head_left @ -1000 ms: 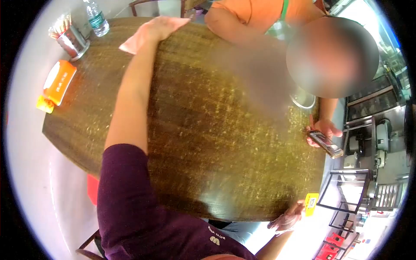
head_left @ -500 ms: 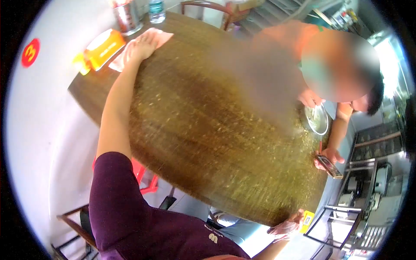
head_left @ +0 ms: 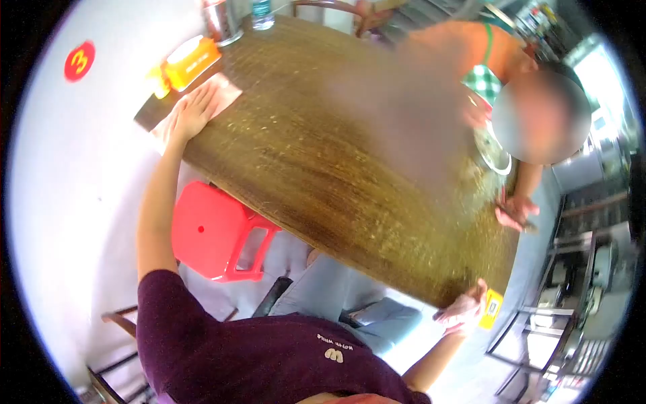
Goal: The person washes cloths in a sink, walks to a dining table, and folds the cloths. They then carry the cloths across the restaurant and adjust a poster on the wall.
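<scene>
My left hand point(head_left: 194, 113) lies flat with its fingers stretched out on a pink cloth point(head_left: 225, 91), pressing it to the wooden table point(head_left: 323, 155) near the left corner. The cloth reaches over the table edge there. An orange and yellow soft packet point(head_left: 192, 64) lies just beyond it. At the near right corner of the table is my right hand point(head_left: 465, 308), beside a yellow card with a square code point(head_left: 492, 308). Glare and blur hide how its fingers are bent and whether anything is in them.
Across the table a person in orange leans over a bowl point(head_left: 499, 161); their other hand point(head_left: 517, 212) holds a phone. A metal canister point(head_left: 222, 23) and a water bottle point(head_left: 262, 15) stand at the back left. A red stool point(head_left: 215, 232) is below the near edge.
My left hand has drawn the cloth towards the near left edge of the table. The view has shifted, showing more of the red stool. My right hand stays at the corner.
</scene>
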The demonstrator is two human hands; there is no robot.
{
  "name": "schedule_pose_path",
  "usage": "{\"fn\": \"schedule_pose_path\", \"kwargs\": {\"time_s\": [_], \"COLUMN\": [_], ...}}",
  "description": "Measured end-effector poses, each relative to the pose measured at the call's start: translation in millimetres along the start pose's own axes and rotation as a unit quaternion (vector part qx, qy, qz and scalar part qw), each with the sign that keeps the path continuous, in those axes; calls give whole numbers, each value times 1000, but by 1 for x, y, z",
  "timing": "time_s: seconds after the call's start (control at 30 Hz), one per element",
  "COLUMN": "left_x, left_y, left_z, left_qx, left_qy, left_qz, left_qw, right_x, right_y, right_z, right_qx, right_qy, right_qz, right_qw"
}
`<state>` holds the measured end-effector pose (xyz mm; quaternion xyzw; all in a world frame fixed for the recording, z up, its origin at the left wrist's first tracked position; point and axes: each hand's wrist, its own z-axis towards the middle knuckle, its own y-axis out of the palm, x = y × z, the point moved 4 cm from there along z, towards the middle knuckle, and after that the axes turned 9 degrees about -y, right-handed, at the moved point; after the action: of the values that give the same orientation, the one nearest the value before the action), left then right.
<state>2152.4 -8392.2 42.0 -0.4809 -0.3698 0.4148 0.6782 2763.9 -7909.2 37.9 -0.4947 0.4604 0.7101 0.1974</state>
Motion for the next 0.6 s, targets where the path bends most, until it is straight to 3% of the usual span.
{"fn": "schedule_pose_path", "kwargs": {"time_s": [0.07, 0.1, 0.13, 0.17, 0.2, 0.23, 0.3, 0.37, 0.43, 0.5, 0.6], "left_x": [14, 23, 47, 60, 85, 113, 150, 210, 270, 323, 401], "left_y": [4, 9, 2, 11, 5, -3, 13, -3, -10, -8, -25], "left_z": [-12, -15, -26, -33, -45, -59, -79, -113, -142, -170, -210], "left_qx": [-24, -12, -41, 1, -38, -77, -50, -80, -71, -74, -127], "left_qy": [-33, -2, 8, 94, 83, 68, 130, 163, 230, 320, 356], "left_qz": [15, 3, 7, 7, 20, 34, 62, -21, 22, -22, -102], "left_qw": [999, 1000, 999, 996, 996, 994, 988, 983, 970, 944, 920], "right_x": [-7, -10, -14, -17, -16, -11, -6, -9, -14, -10, 0], "right_y": [8, 25, 27, 26, 24, 17, -1, 4, 10, 4, -12], "right_z": [-7, -8, -9, -10, -7, -4, 4, 3, 2, 4, 3], "right_qx": [-46, -70, -10, 50, 54, 55, -4, -1, -20, -7, -38], "right_qy": [84, 111, 83, 61, 41, 22, 5, 15, 18, 24, 51], "right_qz": [58, 114, 71, 28, 41, 53, 34, 57, 58, 81, 174], "right_qw": [994, 985, 994, 996, 997, 997, 999, 998, 998, 996, 983]}}
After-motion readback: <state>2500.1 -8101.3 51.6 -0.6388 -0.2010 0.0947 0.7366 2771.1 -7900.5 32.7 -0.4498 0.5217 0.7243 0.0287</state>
